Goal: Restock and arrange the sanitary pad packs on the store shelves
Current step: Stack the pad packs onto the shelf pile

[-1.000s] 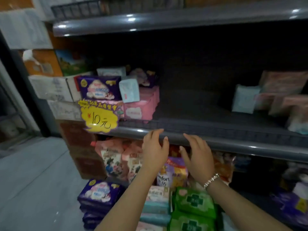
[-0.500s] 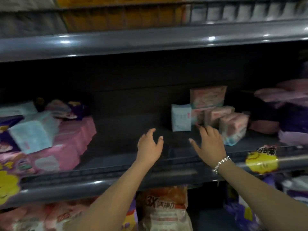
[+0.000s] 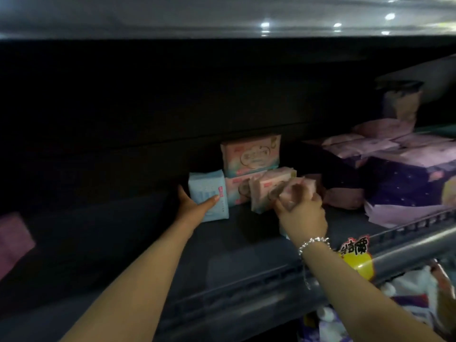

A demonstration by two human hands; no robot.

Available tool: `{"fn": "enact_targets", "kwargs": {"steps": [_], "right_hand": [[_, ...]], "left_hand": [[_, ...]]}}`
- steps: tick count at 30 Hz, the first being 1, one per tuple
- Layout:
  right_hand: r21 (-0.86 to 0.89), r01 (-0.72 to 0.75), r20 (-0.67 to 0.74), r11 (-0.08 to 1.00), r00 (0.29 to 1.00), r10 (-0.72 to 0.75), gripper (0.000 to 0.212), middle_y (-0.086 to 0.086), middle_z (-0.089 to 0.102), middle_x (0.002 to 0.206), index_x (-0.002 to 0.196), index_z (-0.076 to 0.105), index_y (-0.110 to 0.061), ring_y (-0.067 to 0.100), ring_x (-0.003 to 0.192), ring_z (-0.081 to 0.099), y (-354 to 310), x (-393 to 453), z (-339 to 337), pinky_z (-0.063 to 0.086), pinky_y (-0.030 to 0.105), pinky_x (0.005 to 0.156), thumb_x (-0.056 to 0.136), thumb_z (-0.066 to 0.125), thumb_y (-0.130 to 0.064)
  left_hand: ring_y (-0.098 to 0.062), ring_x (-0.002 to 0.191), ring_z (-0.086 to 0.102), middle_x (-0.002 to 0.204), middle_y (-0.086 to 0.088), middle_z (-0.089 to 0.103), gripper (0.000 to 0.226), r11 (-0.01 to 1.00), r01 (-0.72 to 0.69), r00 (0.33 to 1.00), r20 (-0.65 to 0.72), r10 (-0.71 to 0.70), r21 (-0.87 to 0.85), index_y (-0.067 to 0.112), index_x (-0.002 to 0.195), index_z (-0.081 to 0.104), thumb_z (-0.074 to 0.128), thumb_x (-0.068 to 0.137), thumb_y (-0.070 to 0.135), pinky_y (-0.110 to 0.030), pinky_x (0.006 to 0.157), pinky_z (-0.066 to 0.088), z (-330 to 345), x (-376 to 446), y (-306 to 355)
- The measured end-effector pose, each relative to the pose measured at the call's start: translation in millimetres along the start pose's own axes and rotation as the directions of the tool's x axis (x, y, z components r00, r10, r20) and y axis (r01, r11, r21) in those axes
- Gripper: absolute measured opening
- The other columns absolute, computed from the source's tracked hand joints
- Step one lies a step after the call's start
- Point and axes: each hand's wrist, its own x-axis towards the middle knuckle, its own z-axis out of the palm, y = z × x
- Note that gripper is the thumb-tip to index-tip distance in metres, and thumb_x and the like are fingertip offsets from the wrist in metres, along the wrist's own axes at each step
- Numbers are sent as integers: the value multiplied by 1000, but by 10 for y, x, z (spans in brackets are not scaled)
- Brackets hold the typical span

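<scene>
While both arms reach deep over the dark grey metal shelf [image 3: 246,245], the left hand [image 3: 192,206] holds the pale blue soft-plastic pad pack [image 3: 209,193], thumb across its front face and fingers behind its left side; this pack stands upright near the back of the shelf. Just right of it, touching, a pink pad pack [image 3: 237,191] stands with a larger pink-and-teal pad pack [image 3: 250,156] stacked on top. The right hand [image 3: 302,211], a silver bead bracelet [image 3: 312,243] at its wrist, has its grip clamped on a blurred pink pad pack [image 3: 299,187], beside a tilted pink pack [image 3: 267,188]. Toward the shelf's right end lie dark purple and lilac packs [image 3: 407,178]. A yellow price tag [image 3: 355,257] hangs at the front edge.
</scene>
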Motion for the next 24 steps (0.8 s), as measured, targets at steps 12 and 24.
{"fn": "enact_targets", "kwargs": {"steps": [12, 24], "right_hand": [[111, 293, 7, 950, 955, -295, 56, 11, 52, 129, 120, 67, -22, 33, 117, 46, -5, -7, 4, 34, 33, 97, 83, 42, -57], [-417, 745, 703, 521, 627, -335, 94, -4, 17, 152, 151, 11, -32, 26, 140, 16, -390, 458, -389, 16, 41, 114, 79, 62, -63]], "left_hand": [[-19, 106, 57, 126, -2, 55, 77, 985, 10, 999, -35, -16, -172, 13, 134, 41, 82, 72, 34, -33, 85, 48, 146, -59, -13], [-11, 83, 67, 100, -3, 69, 37, 938, 18, 999, -26, -29, -347, 12, 108, 60, 75, 82, 33, -21, 58, 54, -13, -161, 72]]}}
